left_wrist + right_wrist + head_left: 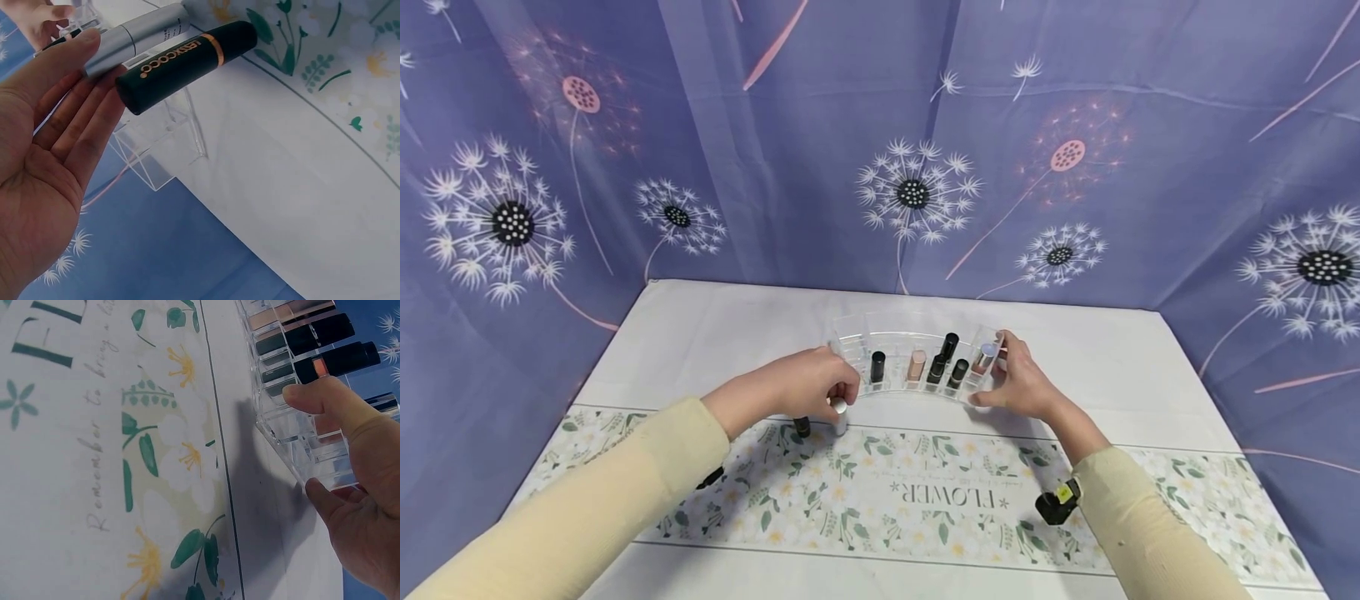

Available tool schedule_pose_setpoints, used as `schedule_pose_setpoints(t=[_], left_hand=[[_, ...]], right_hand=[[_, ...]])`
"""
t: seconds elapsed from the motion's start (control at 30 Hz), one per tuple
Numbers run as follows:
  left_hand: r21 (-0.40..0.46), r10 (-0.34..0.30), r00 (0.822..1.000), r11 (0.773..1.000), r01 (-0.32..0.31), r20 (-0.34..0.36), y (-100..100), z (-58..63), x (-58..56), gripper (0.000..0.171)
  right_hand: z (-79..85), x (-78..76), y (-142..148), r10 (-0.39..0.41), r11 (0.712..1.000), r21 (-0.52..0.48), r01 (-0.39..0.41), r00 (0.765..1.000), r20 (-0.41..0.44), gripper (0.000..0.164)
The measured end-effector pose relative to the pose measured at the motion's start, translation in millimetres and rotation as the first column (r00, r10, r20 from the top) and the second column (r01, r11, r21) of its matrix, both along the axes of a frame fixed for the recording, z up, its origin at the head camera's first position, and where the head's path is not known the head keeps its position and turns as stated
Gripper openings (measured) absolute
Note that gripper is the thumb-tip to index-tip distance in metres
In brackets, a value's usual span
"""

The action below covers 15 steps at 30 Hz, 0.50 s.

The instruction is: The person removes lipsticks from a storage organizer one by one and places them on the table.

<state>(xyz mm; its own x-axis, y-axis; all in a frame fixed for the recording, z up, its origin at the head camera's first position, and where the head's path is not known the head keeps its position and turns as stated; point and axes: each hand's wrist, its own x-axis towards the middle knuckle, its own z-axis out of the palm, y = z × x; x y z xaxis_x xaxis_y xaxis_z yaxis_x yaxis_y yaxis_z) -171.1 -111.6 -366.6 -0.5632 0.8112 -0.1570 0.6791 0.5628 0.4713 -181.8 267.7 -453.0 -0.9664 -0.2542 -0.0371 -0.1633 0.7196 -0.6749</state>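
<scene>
My left hand (816, 383) pinches a silver lipstick tube (137, 39) between thumb and fingers, just in front of the left end of a clear curved acrylic lipstick holder (895, 390). Beside it is a dark lipstick tube (187, 65) with gold lettering, close to the fingertips. At the holder's other end, my right hand (1022, 383) grips the clear wall, thumb at the front and fingers behind. Several lipsticks stand in the holder: a black one (877, 367) at left, a pink one (917, 365), more black ones (322, 334), and a silver-capped one (984, 358) at right.
A white table (715, 333) carries a floral printed band (925, 533) with the word FLOWER along its front. Purple curtains (790, 167) with dandelion prints enclose the back and sides. A black wrist device (1056, 504) sits by the right sleeve.
</scene>
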Motion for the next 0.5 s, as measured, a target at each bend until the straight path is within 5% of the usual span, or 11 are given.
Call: schedule_pose_setpoints(t=[0.5], left_hand=[[0.009, 0.018, 1.0, 1.0, -0.018, 0.006, -5.8, -10.2, 2.3, 0.019]], right_hand=[[-0.5, -0.5, -0.6, -0.007, 1.0, 0.0, 0.007, 1.0, 0.008, 0.121]])
